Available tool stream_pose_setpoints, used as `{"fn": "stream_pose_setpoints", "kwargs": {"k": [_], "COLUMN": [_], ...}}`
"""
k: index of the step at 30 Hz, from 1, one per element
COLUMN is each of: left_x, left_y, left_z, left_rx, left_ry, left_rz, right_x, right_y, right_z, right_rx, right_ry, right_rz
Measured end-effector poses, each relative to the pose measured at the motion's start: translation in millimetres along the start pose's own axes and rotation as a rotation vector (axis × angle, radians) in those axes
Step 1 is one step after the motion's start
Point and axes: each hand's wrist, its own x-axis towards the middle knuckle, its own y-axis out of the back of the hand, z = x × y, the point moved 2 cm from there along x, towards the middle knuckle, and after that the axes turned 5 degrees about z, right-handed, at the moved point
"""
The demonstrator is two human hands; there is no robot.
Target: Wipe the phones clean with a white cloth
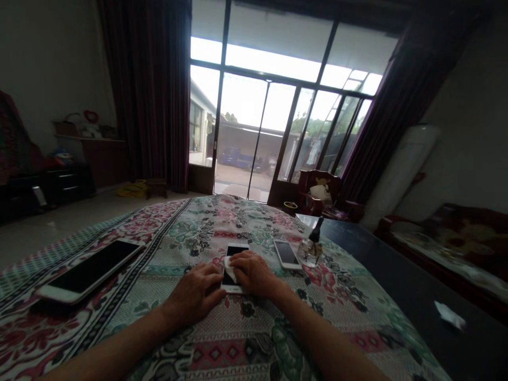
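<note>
Phone, white-framed, dark screen: centre of frame, flat on patterned cloth. Right hand: fingers bent, pressing a white tissue to the screen. Left hand: fingers curled at the phone's left edge; cannot tell whether gripping. Second phone: right of centre, beside a clear bottle with black top. Tablet: left of frame.

Curtains and a sofa show a home.
</note>
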Motion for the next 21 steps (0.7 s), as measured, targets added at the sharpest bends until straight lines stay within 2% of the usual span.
{"fn": "stream_pose_setpoints", "kwargs": {"k": [10,17,21], "left_x": [-3.5,-3.0,-2.8], "left_y": [-8.2,-5.8,-4.6], "left_z": [-12.4,-5.8,-2.4], "left_rx": [-0.079,-0.082,-0.132], "left_ry": [0.004,-0.103,-0.146], "left_rz": [0.139,0.126,0.123], "right_x": [10.1,14.1,13.3], "right_y": [-2.7,-4.9,-6.6], "right_z": [19.7,40.1,37.0], "right_rx": [-0.194,-0.138,-0.073], "right_ry": [-0.174,-0.240,-0.187], "right_rz": [0.016,0.070,0.088]}}
